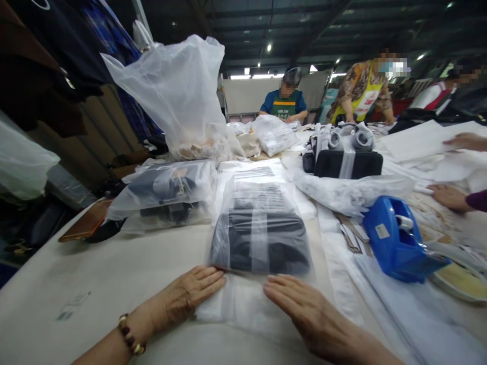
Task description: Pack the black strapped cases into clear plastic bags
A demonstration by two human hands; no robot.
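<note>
A black bag (279,243) lies in a clear plastic sleeve (251,200) on the cloth-covered table, with a pale band across its middle. Below its near edge, the loose end of the sleeve spreads toward me. My left hand (201,287) rests flat at the near left corner of the package, fingers outstretched. On the other side, my right hand (300,304) lies flat with its fingertips on the plastic near the bag's lower edge. Neither hand grasps anything. A beaded bracelet (129,334) circles my left wrist.
Wrapped dark bags (167,187) are stacked at left, before a large plastic bag (178,91). A blue tape dispenser (395,238) stands at right. More black cases (348,163) lie beyond. Co-workers are across the table; another person's hands (451,196) reach in from the right.
</note>
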